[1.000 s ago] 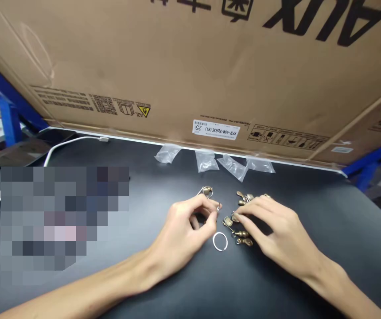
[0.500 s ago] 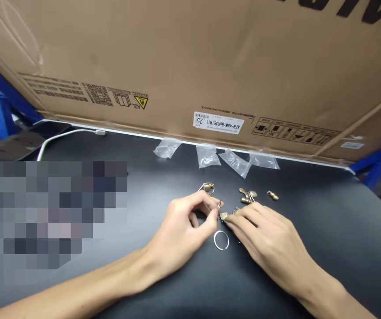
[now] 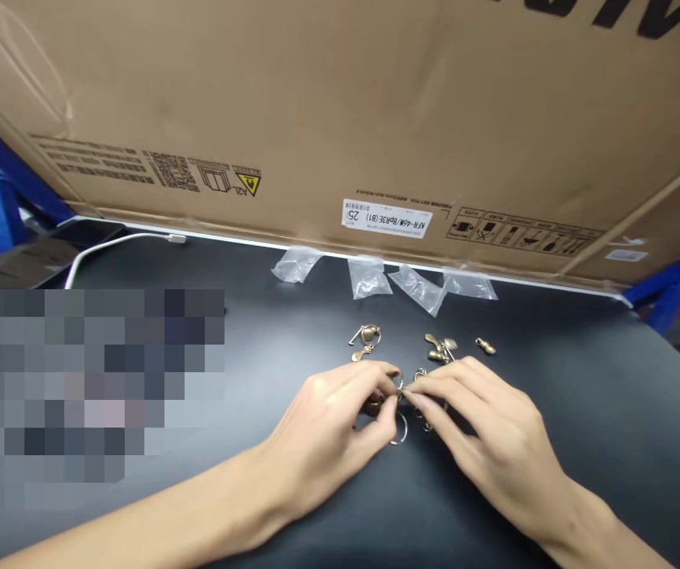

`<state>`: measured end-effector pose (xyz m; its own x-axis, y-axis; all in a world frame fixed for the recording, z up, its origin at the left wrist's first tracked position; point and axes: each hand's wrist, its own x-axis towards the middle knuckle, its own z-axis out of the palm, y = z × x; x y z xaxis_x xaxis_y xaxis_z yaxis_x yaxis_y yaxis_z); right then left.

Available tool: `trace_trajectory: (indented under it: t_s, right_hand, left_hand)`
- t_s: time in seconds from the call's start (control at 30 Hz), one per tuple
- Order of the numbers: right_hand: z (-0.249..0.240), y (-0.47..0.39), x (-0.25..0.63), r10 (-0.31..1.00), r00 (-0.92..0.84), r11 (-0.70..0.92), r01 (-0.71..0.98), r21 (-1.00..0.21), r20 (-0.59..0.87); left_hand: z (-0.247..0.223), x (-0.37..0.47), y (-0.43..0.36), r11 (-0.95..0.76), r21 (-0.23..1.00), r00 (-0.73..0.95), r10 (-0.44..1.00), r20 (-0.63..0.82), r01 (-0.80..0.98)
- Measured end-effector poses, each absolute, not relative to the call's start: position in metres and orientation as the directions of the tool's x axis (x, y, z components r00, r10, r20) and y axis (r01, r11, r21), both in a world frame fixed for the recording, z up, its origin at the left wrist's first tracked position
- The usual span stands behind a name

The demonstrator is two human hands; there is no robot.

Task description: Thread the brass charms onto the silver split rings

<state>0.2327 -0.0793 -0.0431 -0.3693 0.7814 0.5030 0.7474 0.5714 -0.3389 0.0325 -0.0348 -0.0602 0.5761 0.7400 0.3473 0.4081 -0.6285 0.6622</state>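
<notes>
My left hand (image 3: 340,415) is closed in a pinch on a small silver ring (image 3: 401,380). My right hand (image 3: 485,427) meets it fingertip to fingertip, pinching a small brass-coloured charm that the fingers almost wholly hide. A bronze-coloured piece (image 3: 374,406) shows under my left fingers. Just below the fingertips, a larger silver split ring (image 3: 402,431) lies on the table, partly covered by my left thumb. More small metal rings (image 3: 421,374) show beside and beneath my right fingers. Beyond my left hand lies a ring with brass charms (image 3: 368,335).
Brass charms (image 3: 436,348) lie past my right hand, with a gourd-shaped charm (image 3: 485,346) farther right. Several clear plastic bags (image 3: 369,278) line the back edge before a large cardboard box (image 3: 316,95). A white cable (image 3: 120,241) and dark phone-like slab (image 3: 25,265) are left; a blurred patch covers that side.
My hands have come together. My right hand has brought the brass charm left to the small ring, and my left hand has shifted slightly toward me, uncovering charms behind it.
</notes>
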Motion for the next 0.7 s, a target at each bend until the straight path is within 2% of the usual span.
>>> trace_trajectory:
  t_s: [0.17, 0.37, 0.47, 0.57, 0.63, 0.7]
  right_hand:
    - [-0.043, -0.078, 0.231, 0.708, -0.389, 0.612, 0.754, -0.238, 0.59]
    - [-0.04, -0.078, 0.228, 0.535, -0.531, 0.656, 0.751, 0.073, 0.657]
    - [-0.042, -0.079, 0.222, 0.489, -0.586, 0.663, 0.731, 0.162, 0.646]
    - [-0.045, -0.078, 0.218, 0.495, -0.609, 0.709, 0.695, 0.116, 0.62]
    - [-0.045, -0.074, 0.225, 0.553, -0.549, 0.705, 0.71, 0.0, 0.626]
    - [-0.043, -0.067, 0.24, 0.642, -0.401, 0.622, 0.771, -0.138, 0.654]
  left_hand:
    - [-0.06, 0.033, -0.034, -0.639, 0.662, 0.546, 0.741, 0.391, 0.393]
    - [-0.064, 0.033, -0.037, -0.547, 0.727, 0.517, 0.8, 0.306, 0.416]
    - [-0.062, 0.033, -0.035, -0.461, 0.797, 0.468, 0.845, 0.26, 0.391]
    - [-0.057, 0.033, -0.03, -0.35, 0.859, 0.369, 0.906, 0.209, 0.374]
    - [-0.053, 0.033, -0.027, -0.294, 0.887, 0.334, 0.927, 0.173, 0.355]
    - [-0.05, 0.033, -0.024, -0.274, 0.901, 0.335, 0.929, 0.158, 0.335]
